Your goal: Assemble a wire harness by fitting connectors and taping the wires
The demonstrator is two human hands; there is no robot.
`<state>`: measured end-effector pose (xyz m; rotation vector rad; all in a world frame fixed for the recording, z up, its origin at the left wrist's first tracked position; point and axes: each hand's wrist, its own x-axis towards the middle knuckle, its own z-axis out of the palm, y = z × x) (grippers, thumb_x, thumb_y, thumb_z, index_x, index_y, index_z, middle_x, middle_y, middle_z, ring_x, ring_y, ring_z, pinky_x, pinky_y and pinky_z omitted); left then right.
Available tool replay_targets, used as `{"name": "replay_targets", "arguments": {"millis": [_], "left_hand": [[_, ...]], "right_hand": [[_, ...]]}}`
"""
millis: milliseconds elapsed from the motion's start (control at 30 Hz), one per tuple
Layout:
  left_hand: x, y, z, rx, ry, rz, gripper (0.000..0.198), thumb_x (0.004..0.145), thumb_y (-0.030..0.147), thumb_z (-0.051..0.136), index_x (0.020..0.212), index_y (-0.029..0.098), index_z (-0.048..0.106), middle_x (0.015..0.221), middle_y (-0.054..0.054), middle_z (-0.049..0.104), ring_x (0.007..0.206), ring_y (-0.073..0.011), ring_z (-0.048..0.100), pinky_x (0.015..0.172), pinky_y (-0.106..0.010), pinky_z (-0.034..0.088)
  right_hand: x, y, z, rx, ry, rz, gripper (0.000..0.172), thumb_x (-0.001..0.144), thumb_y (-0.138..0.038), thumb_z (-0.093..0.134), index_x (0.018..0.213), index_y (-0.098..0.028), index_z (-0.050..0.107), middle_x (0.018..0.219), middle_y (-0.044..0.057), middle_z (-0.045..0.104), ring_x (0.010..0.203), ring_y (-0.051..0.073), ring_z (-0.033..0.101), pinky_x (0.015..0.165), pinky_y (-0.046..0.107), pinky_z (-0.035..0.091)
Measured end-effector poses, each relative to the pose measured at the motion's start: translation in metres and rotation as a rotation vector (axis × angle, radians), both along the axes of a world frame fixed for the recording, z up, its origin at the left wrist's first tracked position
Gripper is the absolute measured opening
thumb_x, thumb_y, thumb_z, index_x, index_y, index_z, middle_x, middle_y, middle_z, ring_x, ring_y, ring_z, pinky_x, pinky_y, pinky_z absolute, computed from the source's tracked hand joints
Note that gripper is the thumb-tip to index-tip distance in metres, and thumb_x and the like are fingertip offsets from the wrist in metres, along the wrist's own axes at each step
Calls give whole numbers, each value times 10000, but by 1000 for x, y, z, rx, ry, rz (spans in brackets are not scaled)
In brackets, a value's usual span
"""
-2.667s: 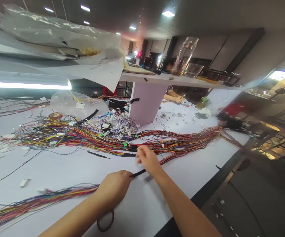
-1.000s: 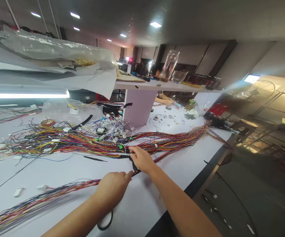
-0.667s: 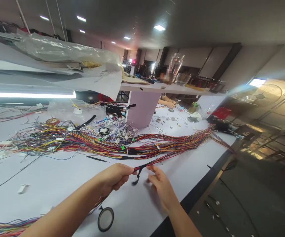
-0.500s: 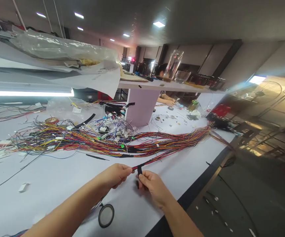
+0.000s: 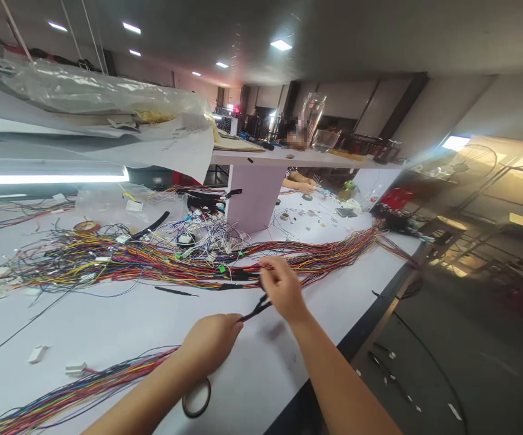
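Note:
Near the table's middle my left hand (image 5: 214, 341) is closed round a thin wire branch (image 5: 256, 311), which is dark where it leaves the fingers. My right hand (image 5: 284, 289) is raised above that branch, to its right, with its fingers pinched on black tape (image 5: 263, 290) that runs down to the wires. Behind both hands a long bundle of red, yellow and black wires (image 5: 325, 257) lies across the white table. A black tape ring (image 5: 197, 399) rests below my left forearm.
Another multicoloured bundle (image 5: 102, 389) lies at the lower left, near a white connector (image 5: 75, 368). A shelf (image 5: 261, 158) on a white upright (image 5: 250, 196) stands behind the wires. Beyond it are a person's hands (image 5: 304, 183). The table's dark edge (image 5: 356, 338) runs along the right.
My right hand has risen from beside the branch to above it, drawing the tape up. My left hand has moved slightly down and left. More of the lower left bundle shows.

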<state>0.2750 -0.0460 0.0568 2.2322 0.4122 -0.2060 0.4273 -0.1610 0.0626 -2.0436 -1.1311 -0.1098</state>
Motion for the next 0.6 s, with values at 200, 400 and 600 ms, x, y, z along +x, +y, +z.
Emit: {"name": "replay_targets", "arguments": {"millis": [200, 400, 600], "left_hand": [[10, 19, 7, -605, 129, 116, 429, 819, 501, 458, 1012, 174, 658, 572, 67, 346, 454, -97, 190, 438, -241, 149], [8, 19, 1, -745, 124, 144, 519, 781, 539, 473, 1110, 160, 607, 569, 91, 277, 474, -105, 115, 433, -250, 107], [5, 11, -3, -488, 15, 93, 281, 764, 437, 555, 695, 173, 623, 599, 40, 452, 560, -124, 345, 543, -249, 237]], "right_hand": [[-5, -84, -40, -34, 319, -342, 196, 778, -248, 477, 740, -181, 657, 609, 2, 606, 523, 151, 512, 529, 267, 405], [-38, -78, -58, 37, 805, -104, 502, 769, -331, 606, 1250, -193, 572, 751, 20, 663, 635, 166, 600, 527, 258, 470], [-13, -58, 0, 3, 341, -159, 220, 844, -355, 552, 921, -214, 702, 880, 54, 688, 767, 183, 630, 716, 316, 522]]}}
